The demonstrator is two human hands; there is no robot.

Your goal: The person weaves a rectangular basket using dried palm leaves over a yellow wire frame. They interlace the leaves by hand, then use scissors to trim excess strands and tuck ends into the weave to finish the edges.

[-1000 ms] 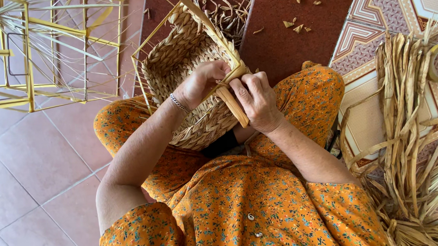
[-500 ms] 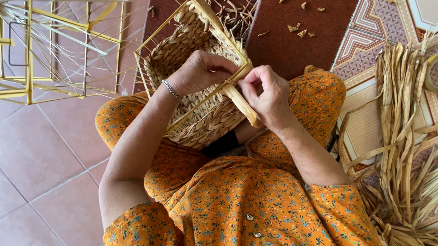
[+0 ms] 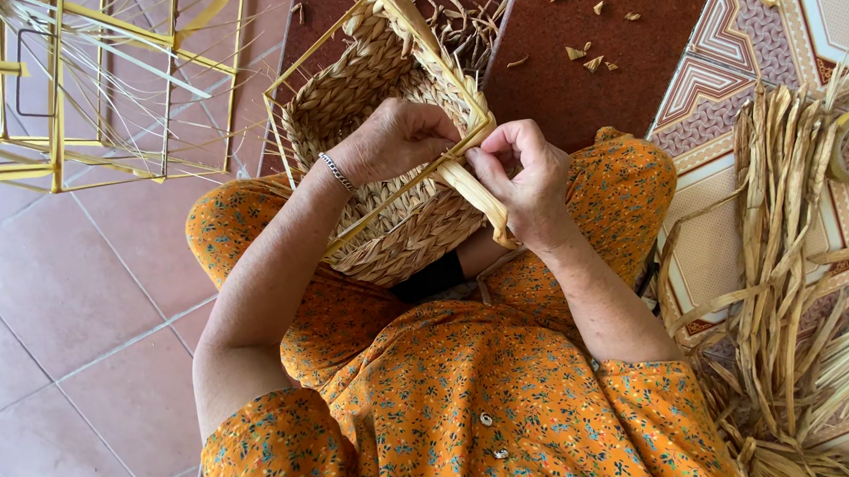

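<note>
Straw strip (image 3: 475,195): your right hand (image 3: 528,180) pinches it at the basket (image 3: 382,173) rim.
Left hand (image 3: 395,138): closed on that rim.
Risk: pull hard, the strip may tear.

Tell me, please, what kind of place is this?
Probably a home basket-weaving spot on a tiled floor: a half-woven basket on the lap, dried straw strips piled alongside, empty yellow wire frames nearby.

Both hands meet at lap level; left hand (image 3: 395,138) curled, right hand (image 3: 528,180) pinching, forearms bent inward.
</note>
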